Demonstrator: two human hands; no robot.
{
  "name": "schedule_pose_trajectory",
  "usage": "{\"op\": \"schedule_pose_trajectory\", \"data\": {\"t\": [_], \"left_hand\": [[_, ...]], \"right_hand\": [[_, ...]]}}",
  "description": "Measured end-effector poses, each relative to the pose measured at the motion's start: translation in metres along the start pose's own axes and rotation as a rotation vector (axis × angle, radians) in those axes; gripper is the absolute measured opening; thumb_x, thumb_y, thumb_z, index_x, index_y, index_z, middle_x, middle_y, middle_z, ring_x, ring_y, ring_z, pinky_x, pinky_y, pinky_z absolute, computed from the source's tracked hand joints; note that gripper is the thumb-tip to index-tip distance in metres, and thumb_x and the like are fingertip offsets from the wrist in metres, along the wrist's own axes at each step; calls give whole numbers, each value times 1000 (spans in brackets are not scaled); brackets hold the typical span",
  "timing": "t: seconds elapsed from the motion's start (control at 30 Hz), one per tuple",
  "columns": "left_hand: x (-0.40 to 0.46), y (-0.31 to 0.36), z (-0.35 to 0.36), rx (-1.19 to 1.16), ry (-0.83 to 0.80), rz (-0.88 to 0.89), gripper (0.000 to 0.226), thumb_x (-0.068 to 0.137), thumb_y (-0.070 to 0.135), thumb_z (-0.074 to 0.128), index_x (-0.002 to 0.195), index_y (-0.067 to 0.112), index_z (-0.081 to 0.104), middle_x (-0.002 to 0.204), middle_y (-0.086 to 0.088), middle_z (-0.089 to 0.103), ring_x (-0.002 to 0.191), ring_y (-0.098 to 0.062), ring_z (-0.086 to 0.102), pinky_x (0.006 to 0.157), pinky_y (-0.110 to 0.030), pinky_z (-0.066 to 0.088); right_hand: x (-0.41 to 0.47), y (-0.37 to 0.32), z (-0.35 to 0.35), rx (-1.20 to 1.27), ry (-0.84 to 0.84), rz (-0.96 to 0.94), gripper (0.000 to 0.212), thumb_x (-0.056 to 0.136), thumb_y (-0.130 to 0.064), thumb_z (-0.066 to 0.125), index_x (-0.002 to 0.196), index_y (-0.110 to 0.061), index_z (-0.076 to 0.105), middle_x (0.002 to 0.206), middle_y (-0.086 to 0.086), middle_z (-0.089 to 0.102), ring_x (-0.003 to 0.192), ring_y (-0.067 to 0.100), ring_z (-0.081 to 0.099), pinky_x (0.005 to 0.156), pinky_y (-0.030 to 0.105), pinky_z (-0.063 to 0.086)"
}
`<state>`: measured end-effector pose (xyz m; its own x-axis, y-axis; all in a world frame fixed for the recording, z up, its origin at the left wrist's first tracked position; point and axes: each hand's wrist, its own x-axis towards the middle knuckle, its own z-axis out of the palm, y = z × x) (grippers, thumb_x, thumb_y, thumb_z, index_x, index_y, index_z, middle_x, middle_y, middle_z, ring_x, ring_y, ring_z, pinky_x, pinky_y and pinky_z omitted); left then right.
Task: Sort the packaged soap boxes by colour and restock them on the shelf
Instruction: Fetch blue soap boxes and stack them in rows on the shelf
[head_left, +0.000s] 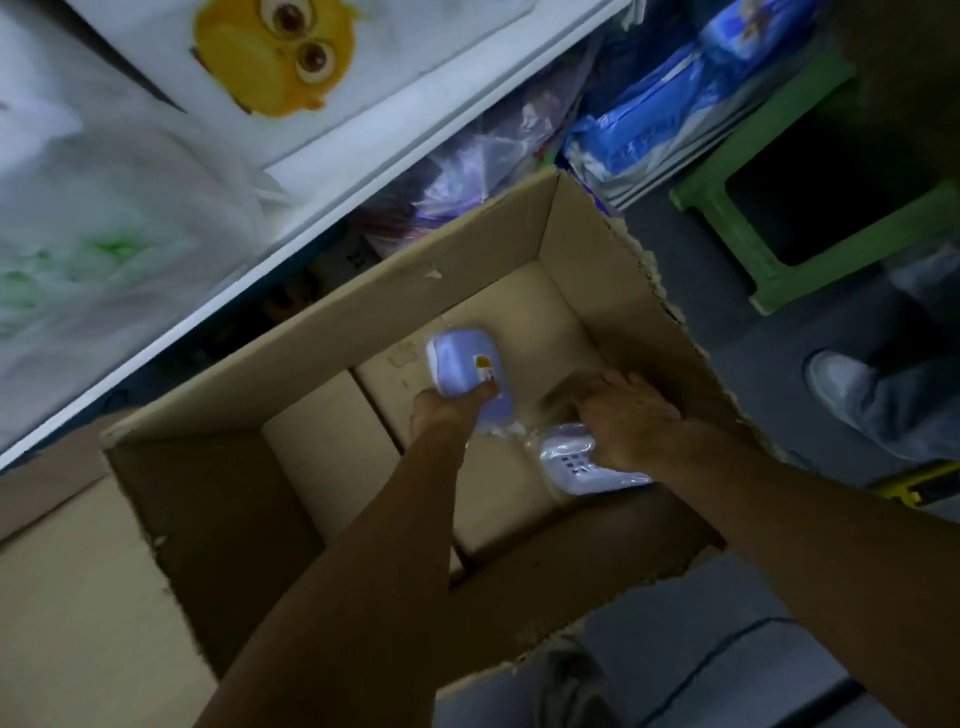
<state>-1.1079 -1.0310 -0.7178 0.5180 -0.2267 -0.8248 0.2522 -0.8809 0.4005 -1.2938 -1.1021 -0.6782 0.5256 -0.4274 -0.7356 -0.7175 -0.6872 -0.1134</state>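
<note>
Both my hands reach down into an open cardboard box (291, 358) on the floor. My left hand (447, 413) grips a light purple soap box (465, 366) wrapped in clear plastic, with a small orange label on it, lifted off the carton bottom. My right hand (631, 423) lies over a second light purple soap box (579, 465) low in the carton's right corner, fingers curled over its top. The white shelf (363, 166) runs diagonally above the carton.
A bag with a yellow bird print (275, 57) and white packs lie on the shelf. Purple and blue plastic-wrapped packs (649, 119) sit below it. A green plastic stool (810, 218) stands at the right, beside another person's shoe (841, 379).
</note>
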Motion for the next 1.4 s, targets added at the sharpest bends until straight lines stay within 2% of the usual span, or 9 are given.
{"op": "schedule_pose_trajectory", "data": {"t": [0.13,0.27,0.5,0.63,0.7,0.93,1.07,1.27,1.4], "left_hand": [[-39,-12,-59,-149,44,-5,61,62,30,91,109,3,63,100,-12,69,83,-28,70,57,-30,56],[-98,-27,-117,-137,88,166,33,67,19,89,90,10,67,86,-7,72,74,-20,69,62,-29,57],[-198,-56,-239,-23,36,510,50,68,22,89,107,14,59,96,1,69,82,-16,68,67,-30,58],[-261,-80,-331,-177,55,582,34,71,11,86,96,10,63,80,4,66,62,-2,64,50,-12,47],[-294,-100,-380,-246,73,606,37,68,19,89,95,17,62,85,3,69,73,-10,67,59,-17,53],[-394,-193,-542,-529,18,608,47,68,20,84,110,6,69,98,-12,75,86,-29,71,77,-38,58],[-444,-233,-613,-706,-32,548,21,81,13,76,100,6,71,86,-12,75,68,-22,72,60,-29,57],[-492,-270,-696,-855,-7,588,17,82,15,73,97,7,71,84,-12,75,63,-19,71,50,-22,52],[-501,-277,-742,-906,101,659,41,75,21,77,110,1,69,96,-14,75,74,-20,72,64,-26,55]], "right_hand": [[-22,-16,-23,287,-4,144,33,94,-34,54,120,-14,54,122,7,60,112,25,57,96,36,41],[-50,-55,-50,634,69,240,40,93,-33,59,126,-11,49,118,10,59,109,28,57,90,34,46],[-112,-187,-105,1239,115,101,35,80,-29,75,104,-10,58,98,8,71,80,19,69,65,28,50],[-178,-288,-141,1587,15,-149,45,76,-43,72,104,-8,70,96,10,75,83,20,73,73,32,57],[-204,-340,-151,1702,-5,-189,54,84,-55,57,117,-13,68,112,9,72,101,23,69,91,38,53],[-308,-515,-177,1737,-213,-345,46,85,-61,53,90,-20,76,93,6,75,81,22,72,76,35,51],[-356,-594,-187,1711,-277,-487,53,81,-65,49,82,-22,80,94,3,75,83,18,72,78,36,49],[-401,-680,-209,1554,-157,-540,44,92,-60,44,81,-20,57,52,-3,66,45,12,63,50,24,46],[-399,-718,-225,1522,-279,-601,49,88,-60,50,102,-17,69,88,5,76,74,17,72,64,26,55]]}}
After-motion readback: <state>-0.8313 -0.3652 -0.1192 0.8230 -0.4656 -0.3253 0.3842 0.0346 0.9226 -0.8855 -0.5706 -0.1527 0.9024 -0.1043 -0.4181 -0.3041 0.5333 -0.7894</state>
